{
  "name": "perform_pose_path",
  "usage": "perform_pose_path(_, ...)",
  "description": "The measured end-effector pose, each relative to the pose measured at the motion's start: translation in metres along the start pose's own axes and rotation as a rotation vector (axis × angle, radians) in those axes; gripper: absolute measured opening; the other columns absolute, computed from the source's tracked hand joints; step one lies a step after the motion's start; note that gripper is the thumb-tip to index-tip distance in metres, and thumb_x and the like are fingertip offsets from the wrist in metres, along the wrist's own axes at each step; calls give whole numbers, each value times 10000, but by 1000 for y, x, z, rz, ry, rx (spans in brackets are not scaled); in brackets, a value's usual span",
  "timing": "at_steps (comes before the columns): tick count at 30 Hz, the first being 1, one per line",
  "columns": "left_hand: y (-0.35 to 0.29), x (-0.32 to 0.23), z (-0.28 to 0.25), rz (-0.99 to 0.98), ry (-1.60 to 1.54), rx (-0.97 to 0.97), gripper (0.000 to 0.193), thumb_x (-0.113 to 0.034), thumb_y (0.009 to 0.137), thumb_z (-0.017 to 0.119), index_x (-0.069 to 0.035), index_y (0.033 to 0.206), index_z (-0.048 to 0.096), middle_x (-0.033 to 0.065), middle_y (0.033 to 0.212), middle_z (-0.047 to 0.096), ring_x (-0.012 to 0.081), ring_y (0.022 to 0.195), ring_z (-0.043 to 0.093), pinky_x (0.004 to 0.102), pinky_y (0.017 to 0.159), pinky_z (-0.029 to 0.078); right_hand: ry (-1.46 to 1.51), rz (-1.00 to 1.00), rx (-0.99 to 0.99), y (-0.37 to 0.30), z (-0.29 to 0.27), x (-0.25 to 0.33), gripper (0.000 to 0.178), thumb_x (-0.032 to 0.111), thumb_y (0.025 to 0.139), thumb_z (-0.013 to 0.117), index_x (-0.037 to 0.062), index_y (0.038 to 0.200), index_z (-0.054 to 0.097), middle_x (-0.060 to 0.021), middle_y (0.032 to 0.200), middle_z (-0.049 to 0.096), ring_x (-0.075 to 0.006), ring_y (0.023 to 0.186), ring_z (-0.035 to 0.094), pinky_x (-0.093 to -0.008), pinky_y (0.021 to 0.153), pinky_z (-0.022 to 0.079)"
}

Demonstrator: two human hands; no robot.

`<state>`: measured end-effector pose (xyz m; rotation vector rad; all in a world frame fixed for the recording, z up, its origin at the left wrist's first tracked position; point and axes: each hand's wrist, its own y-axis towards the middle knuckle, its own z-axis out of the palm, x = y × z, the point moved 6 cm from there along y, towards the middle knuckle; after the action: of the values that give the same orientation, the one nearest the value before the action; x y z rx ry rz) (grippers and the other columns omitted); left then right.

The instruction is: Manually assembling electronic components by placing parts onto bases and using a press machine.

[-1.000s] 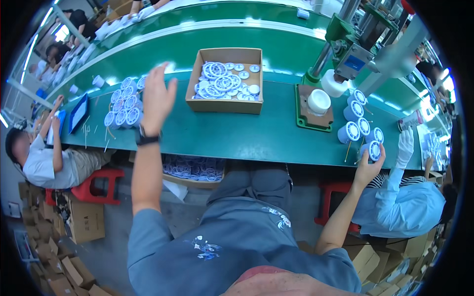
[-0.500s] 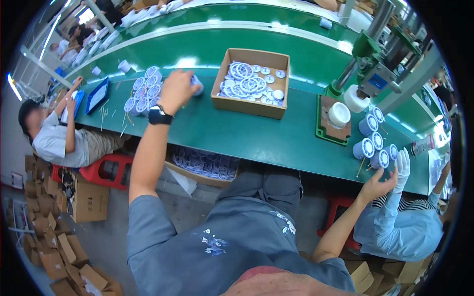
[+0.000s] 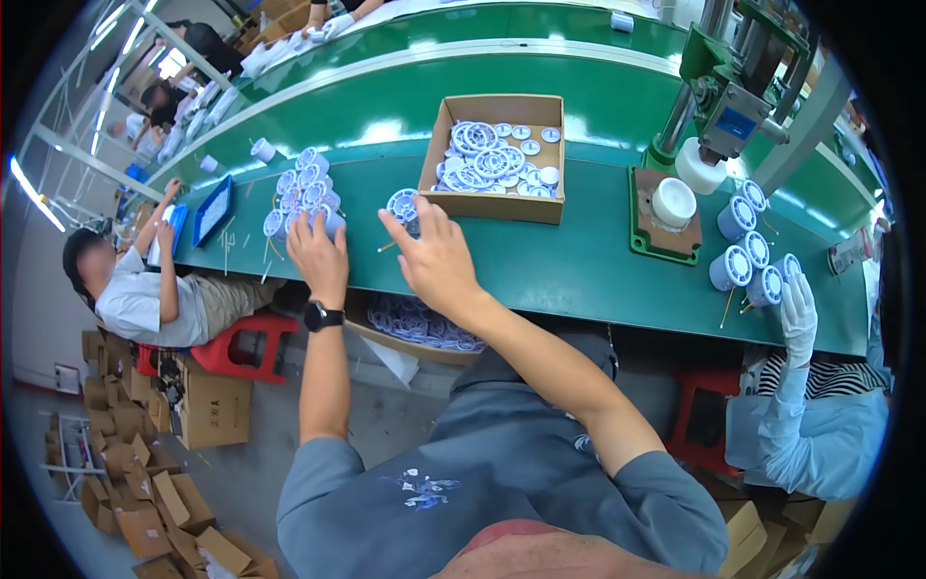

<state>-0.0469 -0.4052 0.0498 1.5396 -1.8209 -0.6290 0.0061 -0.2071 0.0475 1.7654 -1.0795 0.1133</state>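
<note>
Right hand [image 3: 424, 249]: fingers loosely spread beside lone pale-blue round plastic cup [image 3: 403, 204], left of open brown cardboard box [image 3: 492, 208] | Left hand [image 3: 318, 259]: at near side of pale-blue plastic cup cluster [image 3: 311, 185], grip hidden (cannot tell) | Risk: sideways brush might topple crowded cups

Dark characters [image 3: 232, 413] on brown carton [image 3: 214, 403]; blue label [image 3: 736, 123] illegible.
</note>
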Motion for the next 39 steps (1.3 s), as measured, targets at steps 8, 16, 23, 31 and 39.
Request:
perform_pose_path(8, -14, 10, 6, -85, -406, 12, 330, -62, 739, 785, -35, 1015, 604, 168, 1177, 572, 361, 1107, 524, 431, 951, 427, -207, 48, 51, 14, 41, -16, 349, 71, 720, 724, 53, 1053, 623, -205, 1243, 525, -375, 1132, 516, -470, 884, 469)
perform_pose_path(16, 0, -39, -48, -37, -855, 141, 356, 8, 732, 741, 10, 1061, 605, 178, 1144, 567, 400, 1067, 563, 448, 922, 461, 18, 66, -66, -32, -67, -13, 234, 24, 714, 742, 46, 925, 642, -181, 1161, 576, -351, 1013, 607, -407, 809, 528)
perform_pose_path(23, -16, -149, -75, 344, -1168, 322, 409, 40, 748, 698, -19, 1151, 665, 169, 1205, 581, 380, 1191, 556, 449, 982, 465, -179, 274, -77, -80, -175, -74, 261, -29, 704, 733, 60, 936, 655, -178, 1162, 572, -346, 1007, 610, -415, 779, 531)
perform_pose_path(31, -29, -200, -53, 483, -1254, 327, 371, 48, 791, 651, -70, 1140, 697, 154, 1240, 566, 391, 1253, 500, 461, 1014, 436, -209, 105, -162, -101, -169, -8, 337, -66, 710, 665, 64, 1020, 679, -150, 1079, 607, -317, 816, 644, -388, 692, 538)
perform_pose_path(39, -30, -201, -52, 422, -1267, 351, 420, 56, 804, 629, -64, 1206, 651, 150, 1252, 571, 394, 1278, 486, 465, 1040, 412, 108, 325, -84, -102, -116, -34, 200, 4, 798, 703, 33, 994, 681, -98, 874, 660, -219, 686, 641, -319, 595, 515)
